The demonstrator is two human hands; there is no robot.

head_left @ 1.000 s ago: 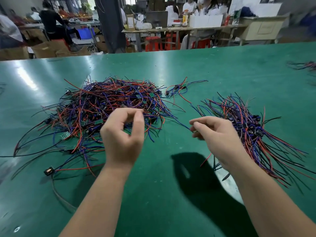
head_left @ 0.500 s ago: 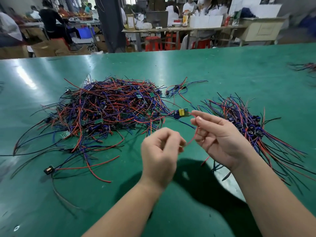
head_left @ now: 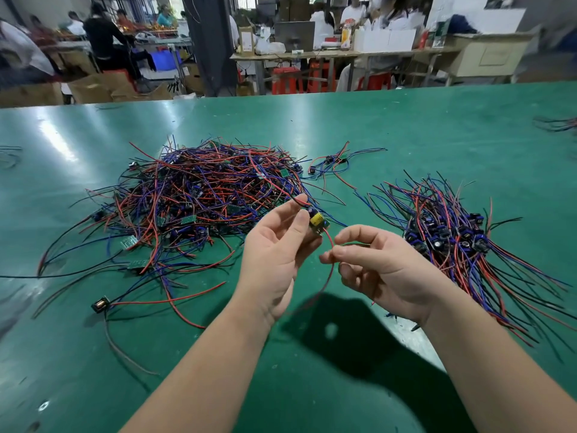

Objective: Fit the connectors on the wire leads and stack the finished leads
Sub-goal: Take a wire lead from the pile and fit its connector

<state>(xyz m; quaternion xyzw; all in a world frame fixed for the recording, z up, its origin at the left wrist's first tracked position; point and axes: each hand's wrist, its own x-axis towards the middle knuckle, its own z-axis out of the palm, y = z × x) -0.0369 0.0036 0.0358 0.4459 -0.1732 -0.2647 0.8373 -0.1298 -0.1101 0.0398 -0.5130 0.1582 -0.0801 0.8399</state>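
**Head view**

- **Left hand** [head_left: 274, 254]: raised above the surface [head_left: 93, 370]. Thumb and fingertips grip a small board [head_left: 318, 225] that carries a yellow part.
- **Right hand** [head_left: 384, 267]: thumb and forefinger pinch the red wire [head_left: 330, 245] just below the board. The other fingers are loosely curled. The wire loops down between the two wrists.
- **Connector:** none can be made out in either hand, as it is too small or hidden.
- **Tangled pile** [head_left: 203, 195]: unsorted leads to the left, beyond the left hand. Other wires of the held lead trail back toward it.
- **Finished stack** [head_left: 452, 232]: leads laid roughly parallel to the right, just beside the right hand.

**Hazards, judged**

1. **Snagging:** the trailing wires look caught among the pile. A brisk pull would likely drag neighbouring leads across the surface or strain the joints at the board.
2. **Kinking:** the red wire is pinched close to the board, so bending it sharply there may fatigue the joint.
3. **Poor seating:** the wire end is out of sight below the hands. If it is fitted by feel alone, it could seat crookedly or only part-way.
4. **Disturbing the stack:** the right forearm passes close over the stack's near ends. A sweep outward could scatter the ordered leads.
5. **Dropping:** with only a fingertip hold, a slip would send the board back into the pile.
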